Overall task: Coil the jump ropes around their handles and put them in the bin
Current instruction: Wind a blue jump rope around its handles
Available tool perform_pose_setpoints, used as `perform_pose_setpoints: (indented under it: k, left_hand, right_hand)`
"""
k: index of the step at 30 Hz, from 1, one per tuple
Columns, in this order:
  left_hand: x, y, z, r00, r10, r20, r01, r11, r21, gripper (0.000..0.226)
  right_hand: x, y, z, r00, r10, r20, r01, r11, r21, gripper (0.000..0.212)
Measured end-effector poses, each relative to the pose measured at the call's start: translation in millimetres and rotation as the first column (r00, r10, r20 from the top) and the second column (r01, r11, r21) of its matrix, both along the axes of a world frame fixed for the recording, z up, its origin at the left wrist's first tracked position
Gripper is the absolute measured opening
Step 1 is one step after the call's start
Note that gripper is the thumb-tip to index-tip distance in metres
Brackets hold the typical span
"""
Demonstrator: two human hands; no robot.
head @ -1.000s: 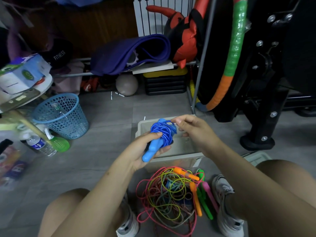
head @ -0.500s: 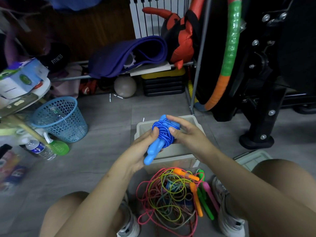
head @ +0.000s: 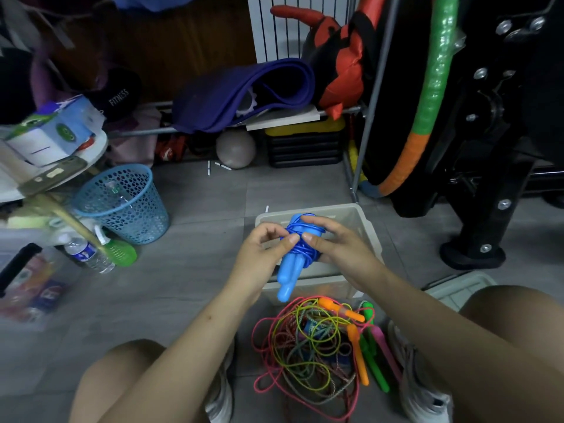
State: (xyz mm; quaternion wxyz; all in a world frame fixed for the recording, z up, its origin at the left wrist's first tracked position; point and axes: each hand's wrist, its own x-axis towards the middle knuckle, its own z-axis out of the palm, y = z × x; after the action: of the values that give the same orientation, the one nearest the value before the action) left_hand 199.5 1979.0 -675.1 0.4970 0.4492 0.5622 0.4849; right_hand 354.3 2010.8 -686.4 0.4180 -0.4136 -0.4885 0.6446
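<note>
Above the pale plastic bin [head: 363,221] on the grey tiled floor [head: 189,270], both hands hold a blue jump rope [head: 293,254] whose cord is wound in a tight bundle around its two handles. The left hand [head: 262,254] grips the bundle from the left, fingers curled, thumb pressed on the coils. The right hand [head: 332,242] closes on it from the right, fingers wrapped over the top of the winding and thumb meeting the left thumb on the cord. The handle ends point down and toward the person, hanging just over the bin's near wall.

On the floor between the person's shoes, just in front of the bin, lies a loose tangle of jump ropes [head: 308,352]: pink, yellow-green, grey and braided cords in overlapping loops, with orange handles [head: 357,346], green handles [head: 374,361] and a pink handle [head: 386,346] lying side by side at its right edge. A white lid [head: 457,288] rests on the floor to the right of the bin, partly behind the right knee.

To the left stands a blue mesh wastebasket [head: 122,206], with a water bottle [head: 88,251] and a green spray bottle [head: 116,248] lying near its foot. Farther back, a dark cap [head: 119,96] reads "FITNESS" in white letters. A rolled purple mat [head: 244,93] sits on a low rack, with a grey ball [head: 235,148] beneath it. The print on the white and blue box [head: 55,132] at far left is too blurred to read.
</note>
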Motion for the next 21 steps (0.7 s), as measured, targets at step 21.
perform_pose_setpoints:
  k: [21]
  left_hand:
    - [-57.2,-4.9,-128.0,0.914,0.335,0.229,-0.235,0.897,-0.373,0.04]
  right_hand:
    - [-92.2,17.9,-110.8,0.953,0.039,0.299,-0.054,0.998,0.044,0.048]
